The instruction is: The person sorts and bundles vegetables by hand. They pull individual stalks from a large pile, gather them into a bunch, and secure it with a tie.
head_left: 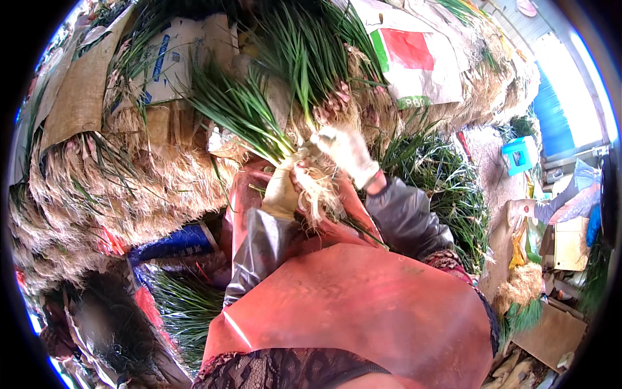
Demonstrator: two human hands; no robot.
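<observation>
My left hand (pixel 283 187), in a pale work glove, is closed around a bunch of onion-like greens (pixel 249 117). Their leaves point up and left, while pinkish-white bulb ends and stringy roots (pixel 317 188) hang out on the right side of the glove. My right hand (pixel 348 154), gloved too, is blurred by motion just right of the bunch. Its fingertips are near a pale stalk (pixel 309 120); whether they grip it cannot be made out. Below both hands lies my red apron (pixel 350 298).
A high heap of the same greens, roots outward (pixel 142 188), stands ahead, partly covered by sacks (pixel 414 61). More greens lie at right (pixel 440 188) and lower left (pixel 184 311). A blue plastic container (pixel 519 155) and another person's arm (pixel 567 204) are at far right.
</observation>
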